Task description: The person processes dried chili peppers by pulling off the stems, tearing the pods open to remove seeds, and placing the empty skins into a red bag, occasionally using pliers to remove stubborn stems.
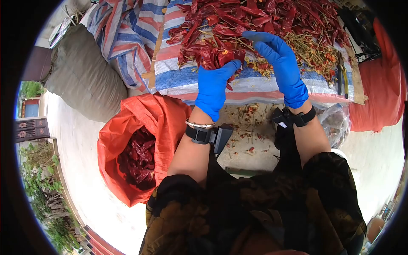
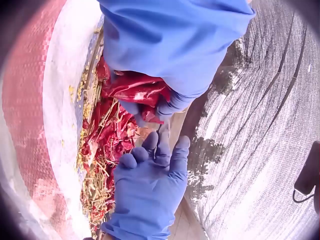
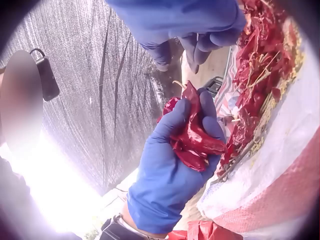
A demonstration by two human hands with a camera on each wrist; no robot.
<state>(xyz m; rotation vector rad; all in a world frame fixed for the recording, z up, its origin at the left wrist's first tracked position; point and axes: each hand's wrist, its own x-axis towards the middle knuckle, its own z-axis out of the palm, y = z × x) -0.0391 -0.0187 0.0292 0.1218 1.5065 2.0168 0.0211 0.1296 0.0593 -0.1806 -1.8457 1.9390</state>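
My left hand (image 1: 212, 89), in a blue glove, grips several dried red chili peppers (image 3: 192, 137) with the thumb and fingers curled round them. One pale stem pokes up from the bunch in the right wrist view. Beside it on the right, my blue-gloved right hand (image 1: 281, 63) hangs with loosely bent fingers and holds nothing. Its fingertips point toward the held peppers in the left wrist view. Both hands are over the near side of a large heap of dried chilies (image 1: 255, 17) on a striped woven sheet (image 1: 174, 80).
An open red sack (image 1: 127, 110) with dried chilies inside stands left of my legs. Behind it leans a full grey sack (image 1: 85, 76). Loose stems and seeds (image 1: 318, 55) lie on the sheet's right, near a pair of scissors (image 1: 342, 78). Another red sack (image 1: 378, 93) stands far right.
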